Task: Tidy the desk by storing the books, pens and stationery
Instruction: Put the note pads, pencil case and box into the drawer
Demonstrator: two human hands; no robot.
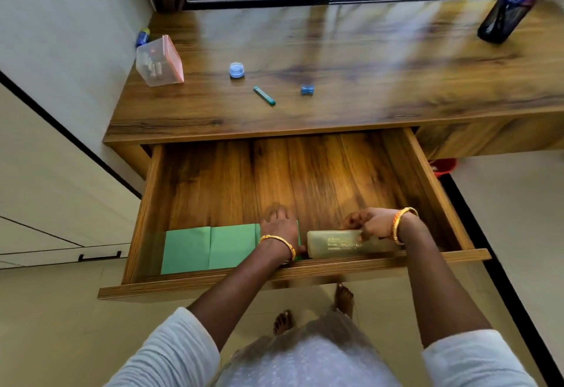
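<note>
The desk drawer [433, 185] stands pulled out wide. Green books [210, 249] lie flat in its front left corner, and my left hand [279, 226] rests flat on their right end. My right hand [370, 223] grips the right end of a pale translucent pencil box [332, 244], which lies in the drawer's front middle beside the books. On the desk top [366, 60] lie a small blue-lidded jar [236, 70], a green lead case [264, 95] and a blue sharpener [307, 90].
A clear plastic box with a pink lid [158, 61] stands at the desk's left, a blue bottle [142, 37] behind it. A black mesh pen holder [503, 19] with blue pens is at the far right. My feet stand below the drawer front.
</note>
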